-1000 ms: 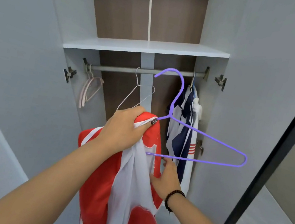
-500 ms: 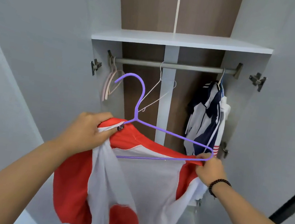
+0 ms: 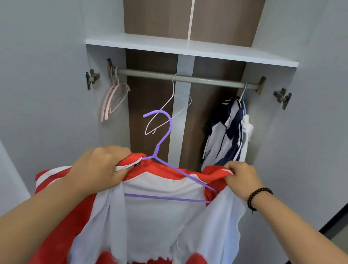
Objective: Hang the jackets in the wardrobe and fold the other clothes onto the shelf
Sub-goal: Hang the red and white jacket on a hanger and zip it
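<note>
At centre frame your left hand (image 3: 99, 166) and right hand (image 3: 242, 179) each grip a shoulder of the red jacket (image 3: 156, 219), spread on the purple hanger (image 3: 160, 143) below the rail (image 3: 185, 78).

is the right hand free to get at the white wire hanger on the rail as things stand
Probably not: the right hand grips the red jacket shoulder. The path to the white hanger looks open, but it must let go first.
</note>
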{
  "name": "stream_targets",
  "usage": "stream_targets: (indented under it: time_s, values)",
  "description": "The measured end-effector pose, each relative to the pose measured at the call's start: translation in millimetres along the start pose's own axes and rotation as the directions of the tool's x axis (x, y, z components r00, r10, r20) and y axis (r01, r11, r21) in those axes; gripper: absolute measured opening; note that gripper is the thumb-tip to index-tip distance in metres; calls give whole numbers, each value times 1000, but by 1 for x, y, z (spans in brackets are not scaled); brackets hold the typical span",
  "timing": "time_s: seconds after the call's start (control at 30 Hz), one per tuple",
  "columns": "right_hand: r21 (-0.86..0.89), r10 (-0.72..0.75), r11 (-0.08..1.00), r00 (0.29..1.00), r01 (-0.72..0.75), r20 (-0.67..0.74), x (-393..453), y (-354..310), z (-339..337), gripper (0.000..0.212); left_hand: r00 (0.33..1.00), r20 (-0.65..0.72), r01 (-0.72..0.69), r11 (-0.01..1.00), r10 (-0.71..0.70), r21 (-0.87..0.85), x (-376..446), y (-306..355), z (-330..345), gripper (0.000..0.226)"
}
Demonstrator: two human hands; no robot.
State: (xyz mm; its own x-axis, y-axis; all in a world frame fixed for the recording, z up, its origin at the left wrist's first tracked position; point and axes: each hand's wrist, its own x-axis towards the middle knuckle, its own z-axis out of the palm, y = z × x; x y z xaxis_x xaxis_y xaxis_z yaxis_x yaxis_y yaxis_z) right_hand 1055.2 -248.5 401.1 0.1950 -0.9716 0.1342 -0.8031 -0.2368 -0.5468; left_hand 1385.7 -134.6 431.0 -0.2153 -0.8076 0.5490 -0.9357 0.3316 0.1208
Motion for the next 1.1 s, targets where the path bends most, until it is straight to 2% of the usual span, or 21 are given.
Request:
stream_targets:
  time_s: [0.07, 0.17, 0.23, 0.3, 0.4, 0.53, 0.63, 0.7, 0.8, 0.87, 0.93, 1.03, 1.1]
  values:
    - [-103, -34, 994, 997, 40, 66, 0, -9, -7, 13, 1000, -29, 4, 998, -3, 64, 7, 5, 8, 19]
    - [-297, -12, 952, 979, 74, 206, 0, -18, -16, 15, 998, -50, -27, 992, 33, 123, 18, 8, 15, 18]
    - [-372, 6, 925, 973, 82, 231, -1, -18, -21, 17, 995, -80, -57, 990, 67, 128, 25, 10, 18, 19]
    - [-317, -5, 945, 975, 77, 223, -3, -17, -22, 17, 988, -118, -82, 991, 95, 106, 28, 12, 21, 16]
    - [-130, -72, 987, 983, 94, 168, -4, -23, -26, 19, 989, -117, -94, 996, 93, -4, 31, 20, 29, 17]
    - [-90, -220, 970, 972, 226, 79, -14, -41, -38, 29, 987, -124, -111, 989, 98, -100, 36, 30, 35, 17]
    - [-27, -468, 884, 882, 467, -54, -31, -64, -37, 26, 986, -146, -103, 982, 80, -158, 42, 40, 38, 21]
    - [-39, -575, 818, 814, 574, -83, -37, -78, -35, 24, 980, -194, -88, 975, 48, -202, 47, 49, 40, 28]
    - [-67, -536, 844, 839, 532, -98, -35, -70, -44, 49, 957, -278, 2, 961, -82, -278, 53, 58, 39, 36]
    - [-93, -510, 860, 850, 501, -136, -31, -48, -55, 59, 940, -319, 19, 953, -120, -301, 53, 60, 37, 32]
    - [-135, -464, 883, 881, 450, -97, -28, -23, -64, 65, 930, -344, 16, 948, -131, -318, 53, 63, 33, 29]
    - [-132, -361, 919, 927, 372, 99, -25, 7, -74, 62, 919, -376, -7, 952, -114, -306, 55, 73, 32, 34]
    - [-128, -356, 920, 926, 371, 126, -27, 22, -77, 45, 915, -387, -8, 955, -113, -297, 55, 82, 34, 36]
